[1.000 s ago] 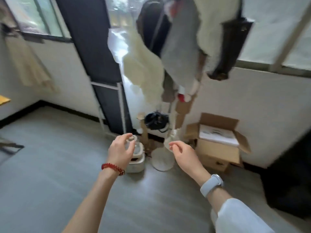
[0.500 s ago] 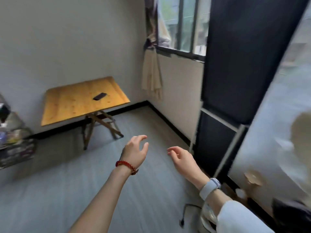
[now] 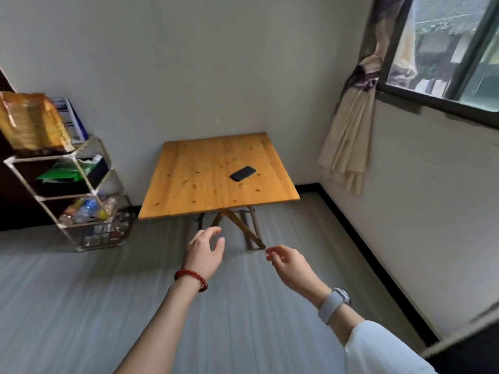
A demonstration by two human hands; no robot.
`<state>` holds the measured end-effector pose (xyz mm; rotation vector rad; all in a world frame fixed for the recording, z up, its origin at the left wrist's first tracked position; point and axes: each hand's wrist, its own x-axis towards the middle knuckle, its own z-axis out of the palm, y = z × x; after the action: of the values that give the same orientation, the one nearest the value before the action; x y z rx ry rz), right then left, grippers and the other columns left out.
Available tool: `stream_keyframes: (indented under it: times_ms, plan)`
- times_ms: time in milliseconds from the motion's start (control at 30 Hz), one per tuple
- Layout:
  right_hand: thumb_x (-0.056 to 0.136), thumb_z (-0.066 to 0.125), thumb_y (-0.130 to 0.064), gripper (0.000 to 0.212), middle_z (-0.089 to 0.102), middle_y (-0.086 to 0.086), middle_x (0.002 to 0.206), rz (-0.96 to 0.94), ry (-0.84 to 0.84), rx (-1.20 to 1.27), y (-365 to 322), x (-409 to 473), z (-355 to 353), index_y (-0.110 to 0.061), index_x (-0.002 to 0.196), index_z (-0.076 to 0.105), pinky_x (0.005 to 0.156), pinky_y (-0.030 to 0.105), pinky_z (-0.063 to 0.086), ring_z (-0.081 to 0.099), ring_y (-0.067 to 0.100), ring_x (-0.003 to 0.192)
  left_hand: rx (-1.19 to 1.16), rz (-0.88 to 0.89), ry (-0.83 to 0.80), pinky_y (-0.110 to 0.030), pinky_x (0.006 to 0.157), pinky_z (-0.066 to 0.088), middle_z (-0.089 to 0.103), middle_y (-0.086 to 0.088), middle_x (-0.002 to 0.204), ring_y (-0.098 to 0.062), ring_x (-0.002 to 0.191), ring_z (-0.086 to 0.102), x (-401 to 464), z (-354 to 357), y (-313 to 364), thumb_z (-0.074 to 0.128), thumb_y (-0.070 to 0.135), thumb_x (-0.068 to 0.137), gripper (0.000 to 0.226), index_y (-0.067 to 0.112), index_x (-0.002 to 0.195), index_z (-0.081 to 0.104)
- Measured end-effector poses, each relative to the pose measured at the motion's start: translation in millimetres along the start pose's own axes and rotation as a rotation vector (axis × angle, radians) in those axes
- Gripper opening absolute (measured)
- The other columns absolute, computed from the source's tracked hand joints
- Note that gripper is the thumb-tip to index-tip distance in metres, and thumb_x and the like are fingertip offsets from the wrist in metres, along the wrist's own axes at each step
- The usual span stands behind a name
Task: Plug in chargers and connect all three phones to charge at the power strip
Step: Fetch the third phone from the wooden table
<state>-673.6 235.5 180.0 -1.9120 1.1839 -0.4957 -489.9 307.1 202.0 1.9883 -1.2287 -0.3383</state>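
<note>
Because the view has swung from a doorway hung with clothes, past the window wall, to this corner, the wooden folding table (image 3: 216, 174) now sits square ahead and beyond the fingertips of both hands. This matters for the task: one dark phone (image 3: 242, 173) lies flat on the tabletop, toward its right half, well beyond the fingers and slightly right of the left hand's line. No charger, cable or power strip shows in this view, and the other two phones are not visible either. The task is judged to be at its very start, with the fetching of a phone as the likely step in hand.

The left hand (image 3: 204, 252) is raised in front of the body, back of the hand toward the camera, a red bead bracelet (image 3: 191, 278) at the wrist. Its fingers are loosely curled and apart from the thumb, and hold nothing. The right hand (image 3: 291, 267) is held at about the same height, just beside the left but not touching it, with a pale wristwatch (image 3: 334, 303) at the wrist and a white sleeve below. Its fingers are relaxed, slightly spread and empty.

A wire shelf rack (image 3: 67, 195) with packets stands far left of the fingers; a tied curtain (image 3: 348, 139) hangs to the right, under the window.
</note>
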Motion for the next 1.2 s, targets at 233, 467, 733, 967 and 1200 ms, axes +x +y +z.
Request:
stream_keyframes:
  times_ms: [233, 467, 733, 967, 1200]
  plan:
    - [0.092, 0.039, -0.021, 0.028, 0.069, 0.004, 0.104, 0.050, -0.012, -0.081, -31, 182, -11, -0.019, 0.106, 0.062, 0.078, 0.028, 0.046, 0.062, 0.021, 0.096, 0.041, 0.019, -0.026, -0.030, 0.092, 0.039, 0.055, -0.010, 0.122, -0.025, 0.113, 0.051, 210, -1, -15, 0.048, 0.020, 0.089, 0.029, 0.011, 0.117, 0.054]
    - [0.093, 0.037, -0.018, 0.029, 0.069, 0.006, 0.105, 0.077, 0.020, -0.081, -6, 358, -11, -0.014, 0.108, 0.063, 0.070, 0.024, 0.044, 0.063, 0.021, 0.088, 0.031, 0.025, -0.111, -0.024, 0.086, 0.036, 0.053, -0.007, 0.125, -0.021, 0.112, 0.050, 372, 69, -44, 0.045, 0.023, 0.091, 0.030, 0.015, 0.119, 0.052]
    - [0.093, 0.035, -0.014, 0.033, 0.065, 0.014, 0.114, 0.237, -0.143, -0.065, 48, 541, 23, -0.007, 0.117, 0.056, 0.082, 0.027, 0.045, 0.060, 0.027, 0.101, 0.127, -0.254, -0.274, -0.031, 0.092, 0.040, 0.048, -0.007, 0.131, -0.022, 0.117, 0.047, 507, 149, -129, 0.043, 0.026, 0.091, 0.034, 0.017, 0.124, 0.047]
    - [0.091, 0.036, -0.013, 0.022, 0.061, 0.020, 0.090, 0.440, -0.270, -0.142, 77, 633, 71, -0.003, 0.095, 0.055, 0.082, 0.035, 0.052, 0.057, 0.030, 0.078, 0.196, -0.481, -0.493, -0.038, 0.098, 0.042, 0.039, -0.008, 0.138, -0.026, 0.123, 0.042, 554, 194, -199, 0.043, 0.027, 0.091, 0.039, 0.018, 0.129, 0.042]
    - [0.092, 0.043, -0.034, 0.048, 0.058, 0.023, 0.114, 0.726, -0.119, -0.011, 74, 720, 123, 0.004, 0.122, 0.041, 0.080, 0.036, 0.046, 0.055, 0.035, 0.104, 0.365, -0.418, -0.494, -0.045, 0.103, 0.037, 0.025, -0.006, 0.146, -0.030, 0.129, 0.028, 623, 211, -255, 0.048, 0.028, 0.088, 0.048, 0.021, 0.134, 0.035]
